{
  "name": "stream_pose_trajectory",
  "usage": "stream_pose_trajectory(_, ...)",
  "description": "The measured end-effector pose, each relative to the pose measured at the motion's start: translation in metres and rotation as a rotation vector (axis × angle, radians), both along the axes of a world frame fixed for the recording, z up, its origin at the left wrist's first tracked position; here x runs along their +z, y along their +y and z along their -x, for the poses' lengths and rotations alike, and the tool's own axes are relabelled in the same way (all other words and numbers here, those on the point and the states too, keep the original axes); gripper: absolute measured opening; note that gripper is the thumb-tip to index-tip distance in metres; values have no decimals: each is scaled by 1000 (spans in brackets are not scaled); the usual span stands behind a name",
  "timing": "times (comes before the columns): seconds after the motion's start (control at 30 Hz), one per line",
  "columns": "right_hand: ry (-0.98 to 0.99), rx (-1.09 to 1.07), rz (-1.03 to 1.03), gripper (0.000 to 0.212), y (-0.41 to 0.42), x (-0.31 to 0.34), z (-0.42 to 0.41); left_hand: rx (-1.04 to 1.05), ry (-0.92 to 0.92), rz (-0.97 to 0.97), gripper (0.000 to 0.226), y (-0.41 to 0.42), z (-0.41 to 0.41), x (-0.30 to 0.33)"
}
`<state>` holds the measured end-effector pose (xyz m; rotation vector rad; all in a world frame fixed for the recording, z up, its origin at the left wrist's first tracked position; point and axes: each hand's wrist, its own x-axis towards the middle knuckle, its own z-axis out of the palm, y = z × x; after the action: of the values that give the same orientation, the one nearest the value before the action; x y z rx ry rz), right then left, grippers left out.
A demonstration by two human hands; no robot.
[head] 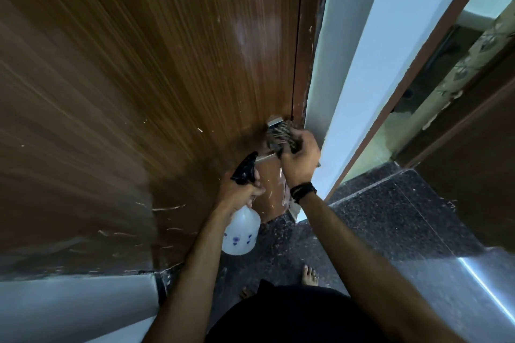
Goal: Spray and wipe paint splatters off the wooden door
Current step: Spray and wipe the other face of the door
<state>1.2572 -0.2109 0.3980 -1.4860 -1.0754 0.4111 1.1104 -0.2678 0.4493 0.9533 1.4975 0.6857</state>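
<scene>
Head view | we are pressing soft striped cloth [278, 138] on door [139, 64], right hand [299, 160] closed round it | left hand [241, 193] clasping light spray bottle [241, 231] by neck

The right hand [299, 160] presses a striped dark cloth [278, 138] against the brown wooden door [139, 78] near its right edge; the left hand [239, 193] grips a white plastic spray bottle [241, 234].

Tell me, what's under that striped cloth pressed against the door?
A metal door handle pokes out from beneath the striped cloth, which the right hand presses onto the wooden door. The rest of the handle and any paint there are covered.
</scene>
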Motion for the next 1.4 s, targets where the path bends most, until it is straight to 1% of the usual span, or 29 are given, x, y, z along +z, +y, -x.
stream_pose_trajectory(0.07, -135, 21, 24, 19, 8, 6, 5, -5, -5, 14, 29, 0, 0, 0)
stream_pose_trajectory(0.2, -344, 57, 48, 21, 3, 2, 7, -6, -20, 30, 32, 2, -2, -4)
stream_pose_trajectory(0.33, -546, 122, 15, 22, 1, 8, 6, -30, 72, 45, 28, 3, -9, -12)
stream_pose_trajectory(0.37, -532, 121, 16, 21, 2, 5, 3, -44, 80, 52, 26, 3, -12, -13)
stream_pose_trajectory(0.4, -451, 94, 29, 19, 4, 0, -1, -56, 70, 53, 26, 5, -14, -14)
stream_pose_trajectory(0.5, -88, -43, 61, 14, 16, -9, -11, -75, 0, 46, 31, 7, -17, -12)
stream_pose_trajectory(0.53, -38, -53, 51, 13, 19, -8, -13, -77, -9, 43, 32, 8, -18, -11)
stream_pose_trajectory(0.63, 38, 5, 13, 13, 23, -5, -13, -90, -3, 41, 31, 8, -20, -14)
stream_pose_trajectory(0.77, 293, -15, 125, 16, 25, -30, -6, -99, 2, 64, 32, 6, -24, -19)
stream_pose_trajectory(0.83, 330, -47, 190, 19, 27, -41, -6, -110, 5, 67, 32, 4, -26, -20)
stream_pose_trajectory(0.9, 328, -47, 240, 17, 30, -45, -8, -114, 18, 73, 31, 3, -27, -22)
stream_pose_trajectory(0.97, 295, -56, 299, 16, 28, -51, -12, -127, 22, 77, 30, 1, -29, -24)
stream_pose_trajectory(1.03, 268, -85, 365, 20, 21, -59, -15, -132, 20, 83, 30, -2, -32, -26)
stream_pose_trajectory(1.17, 361, -169, 385, 9, -3, -73, -14, -113, 22, 65, 30, -7, -32, -25)
stream_pose_trajectory(1.3, 389, -141, 393, 9, -24, -80, -8, 8, 17, 42, 28, -15, -30, -26)
stream_pose_trajectory(1.4, 366, 3, 432, 12, -38, -79, 8, 151, 24, 73, 26, -22, -21, -29)
